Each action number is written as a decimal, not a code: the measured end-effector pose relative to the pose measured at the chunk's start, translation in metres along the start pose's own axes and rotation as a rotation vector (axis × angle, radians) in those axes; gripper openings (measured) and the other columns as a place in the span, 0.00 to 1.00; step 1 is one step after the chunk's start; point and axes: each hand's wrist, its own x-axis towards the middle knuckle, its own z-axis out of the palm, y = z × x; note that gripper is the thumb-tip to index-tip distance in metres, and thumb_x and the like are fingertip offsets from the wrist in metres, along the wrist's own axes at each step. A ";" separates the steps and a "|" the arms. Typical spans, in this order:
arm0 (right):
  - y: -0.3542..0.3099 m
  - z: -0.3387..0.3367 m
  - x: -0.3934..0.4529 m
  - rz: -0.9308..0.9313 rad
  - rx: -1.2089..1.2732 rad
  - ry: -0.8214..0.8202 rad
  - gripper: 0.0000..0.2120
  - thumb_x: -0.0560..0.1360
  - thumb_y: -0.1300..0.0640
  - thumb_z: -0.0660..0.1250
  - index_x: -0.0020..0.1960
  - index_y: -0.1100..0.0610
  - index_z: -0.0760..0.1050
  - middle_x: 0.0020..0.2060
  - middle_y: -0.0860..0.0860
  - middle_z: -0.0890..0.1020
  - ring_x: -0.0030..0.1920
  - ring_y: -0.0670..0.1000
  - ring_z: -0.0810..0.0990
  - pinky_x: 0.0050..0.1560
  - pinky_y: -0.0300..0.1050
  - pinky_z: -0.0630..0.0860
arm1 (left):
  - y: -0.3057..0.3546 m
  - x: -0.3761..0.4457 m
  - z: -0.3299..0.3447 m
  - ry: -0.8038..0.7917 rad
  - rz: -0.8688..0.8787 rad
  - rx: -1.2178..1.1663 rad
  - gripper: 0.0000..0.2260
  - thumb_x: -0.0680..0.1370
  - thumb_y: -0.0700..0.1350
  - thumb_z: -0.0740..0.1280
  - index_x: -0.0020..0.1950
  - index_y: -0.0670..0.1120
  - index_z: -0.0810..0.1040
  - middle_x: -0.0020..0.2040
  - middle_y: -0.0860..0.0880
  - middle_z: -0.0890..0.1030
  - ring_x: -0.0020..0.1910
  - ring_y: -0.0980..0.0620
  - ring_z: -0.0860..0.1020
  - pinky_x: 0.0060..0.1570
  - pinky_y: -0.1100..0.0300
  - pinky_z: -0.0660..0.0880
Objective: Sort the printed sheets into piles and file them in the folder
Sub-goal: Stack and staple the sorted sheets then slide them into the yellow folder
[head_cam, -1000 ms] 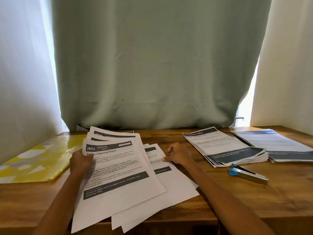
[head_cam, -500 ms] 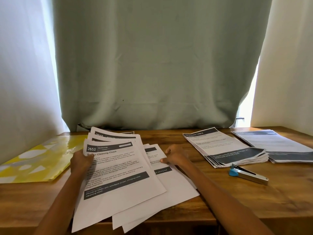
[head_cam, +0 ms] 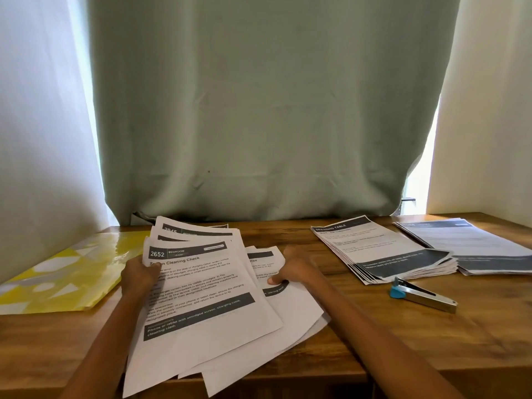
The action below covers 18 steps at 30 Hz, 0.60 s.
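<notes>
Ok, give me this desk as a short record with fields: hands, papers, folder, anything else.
left hand: holds fanned sheets, thumb on top sheet
right hand: pinches lower sheet
sorted piles: DRESSING TABLE pile; second pile beside it, far right
folder: yellow, flat, left of sheets
staple remover: before the piles
surface: wooden desk

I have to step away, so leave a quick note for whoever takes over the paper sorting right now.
Left hand grips the fanned sheets, top one "2652 Bedroom". Right hand pinches a lower sheet at its right side.
Done: two sorted piles at right, the Dressing Table pile and the far-right pile.
Left: sort the fan, then file everything in the yellow folder, which lies flat at left. Stapler sits by the piles.
</notes>
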 end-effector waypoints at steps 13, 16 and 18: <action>0.008 -0.031 0.013 0.169 0.309 -0.162 0.15 0.73 0.62 0.70 0.59 0.59 0.77 0.60 0.54 0.78 0.57 0.56 0.76 0.57 0.47 0.73 | -0.001 0.001 0.002 -0.024 0.000 -0.092 0.13 0.77 0.36 0.64 0.62 0.38 0.74 0.58 0.36 0.78 0.55 0.35 0.77 0.56 0.42 0.73; 0.015 -0.027 0.019 0.219 0.305 -0.158 0.14 0.69 0.59 0.74 0.54 0.57 0.79 0.57 0.55 0.80 0.56 0.57 0.77 0.61 0.53 0.74 | 0.000 0.001 0.002 -0.030 -0.003 -0.131 0.12 0.78 0.37 0.64 0.61 0.38 0.74 0.56 0.36 0.79 0.53 0.36 0.78 0.55 0.43 0.74; 0.024 -0.026 0.026 0.241 0.305 -0.087 0.17 0.65 0.55 0.77 0.52 0.56 0.79 0.55 0.55 0.81 0.54 0.57 0.78 0.61 0.55 0.74 | 0.001 0.000 0.003 -0.038 -0.008 -0.164 0.12 0.78 0.37 0.64 0.61 0.38 0.75 0.55 0.37 0.80 0.53 0.36 0.78 0.55 0.44 0.74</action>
